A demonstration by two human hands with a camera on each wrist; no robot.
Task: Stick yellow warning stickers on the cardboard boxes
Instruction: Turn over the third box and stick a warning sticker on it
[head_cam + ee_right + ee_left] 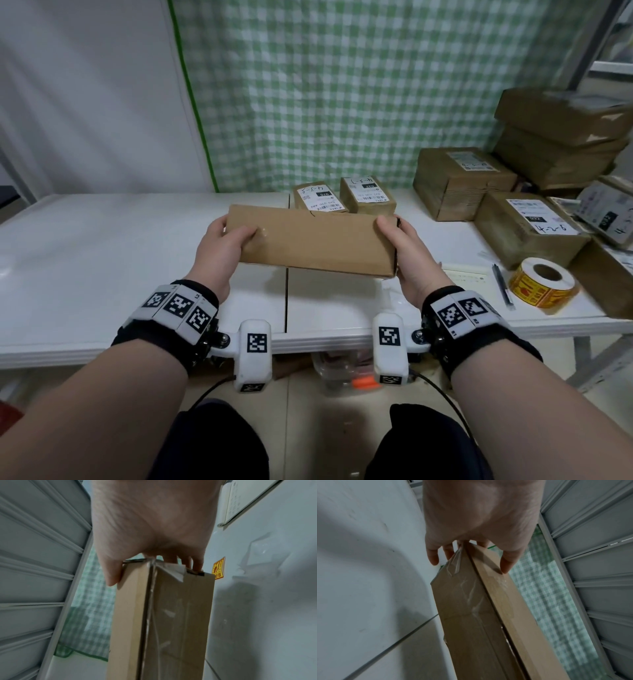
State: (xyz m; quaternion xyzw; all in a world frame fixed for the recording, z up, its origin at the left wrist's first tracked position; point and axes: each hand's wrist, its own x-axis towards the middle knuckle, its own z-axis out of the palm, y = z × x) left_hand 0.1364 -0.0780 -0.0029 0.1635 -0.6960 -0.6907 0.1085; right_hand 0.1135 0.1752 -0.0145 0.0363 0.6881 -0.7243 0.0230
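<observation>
Box (313, 240): long, plain, held above the bench (102, 257)
Left hand (219, 246): grips box's left end
Right hand (407, 253): grips its right end
Sticker roll (543, 286): one, yellow, right of box, print unreadable
Small labelled boxes: two behind, handwritten "4-3-5" (318, 198), other (368, 195) unclear

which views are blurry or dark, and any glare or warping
Head view: evenly lit, soft glare on the white table, wide-angle bending at the edges, stacked boxes at right smeared. Left wrist view: dim and bluish, left hand soft, long cardboard box with glinting tape. Right wrist view: equally dim, right hand blurred, yellow sticker still readable as yellow.
</observation>
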